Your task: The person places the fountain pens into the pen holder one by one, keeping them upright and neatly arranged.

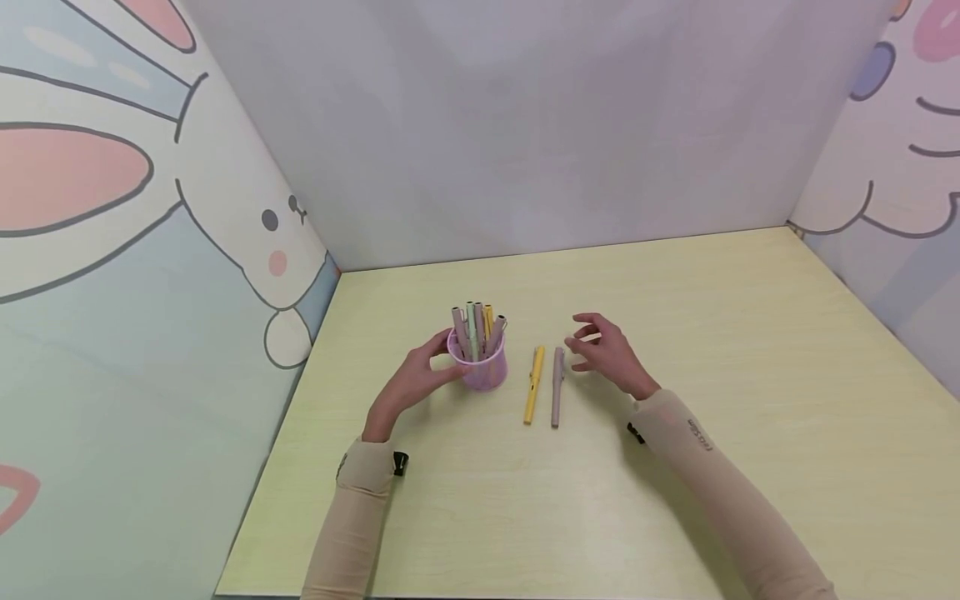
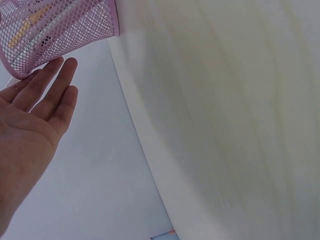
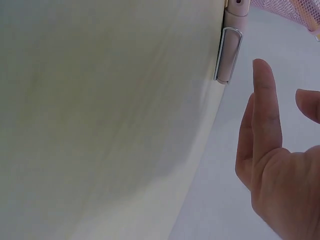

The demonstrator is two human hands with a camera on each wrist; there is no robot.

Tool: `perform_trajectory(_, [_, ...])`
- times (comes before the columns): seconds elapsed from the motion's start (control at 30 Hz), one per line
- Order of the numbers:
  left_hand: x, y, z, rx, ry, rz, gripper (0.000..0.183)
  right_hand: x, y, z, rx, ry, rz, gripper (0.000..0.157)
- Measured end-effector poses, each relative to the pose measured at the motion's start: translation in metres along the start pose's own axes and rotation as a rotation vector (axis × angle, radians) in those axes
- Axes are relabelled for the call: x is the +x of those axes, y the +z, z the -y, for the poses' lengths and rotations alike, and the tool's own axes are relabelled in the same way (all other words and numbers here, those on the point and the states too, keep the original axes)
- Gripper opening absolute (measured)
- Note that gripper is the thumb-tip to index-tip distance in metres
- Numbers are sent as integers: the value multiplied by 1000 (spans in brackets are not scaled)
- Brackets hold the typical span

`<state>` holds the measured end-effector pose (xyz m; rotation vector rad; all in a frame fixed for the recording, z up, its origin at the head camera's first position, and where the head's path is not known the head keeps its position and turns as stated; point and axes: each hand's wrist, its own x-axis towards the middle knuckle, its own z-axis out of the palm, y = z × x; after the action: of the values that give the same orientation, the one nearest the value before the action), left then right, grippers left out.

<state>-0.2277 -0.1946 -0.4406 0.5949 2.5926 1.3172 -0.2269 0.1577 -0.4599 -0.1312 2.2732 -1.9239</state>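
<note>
A pink mesh pen cup (image 1: 486, 377) stands upright on the table, with several capped pens (image 1: 474, 329) in mauve, pale green and yellow inside. My left hand (image 1: 412, 379) holds the cup from its left side, thumb at the front and fingers round the back near the rim. In the left wrist view its fingers (image 2: 55, 95) lie along the mesh (image 2: 70, 30). A yellow pen (image 1: 534, 385) and a mauve pen (image 1: 557, 387) lie side by side right of the cup. Just beyond the mauve pen's clip end, my right hand (image 1: 606, 352) hovers with loosely bent fingers and nothing in them.
The pale wooden table (image 1: 712, 350) runs up to a plain back wall (image 1: 525, 125). Side panels with cartoon drawings, such as the rabbit panel (image 1: 225, 183), close it in at left and right. Bare tabletop surrounds the cup and pens.
</note>
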Motion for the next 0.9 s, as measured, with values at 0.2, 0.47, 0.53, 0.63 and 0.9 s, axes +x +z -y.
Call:
perform_trajectory(0.2, [0,0,2,-3,10,-6,75,0,0,-2,-15,37,35,58])
perform_trajectory(0.47, [-1,1,3,-2,13,-12,75,-2,3,1,-24,98,68,59])
perform_trajectory(0.53, [-1,0,3,-2,12,-12,75,-2,5,1,-26,112,72,59])
perform_trajectory(0.63, [-1,0,3,-3,11,-13,75,-1,7,0,-37,125,80,59])
perform_trajectory(0.9, [-1,0,4,0,12,-11,75,-1,10,1,-56,162,78,57])
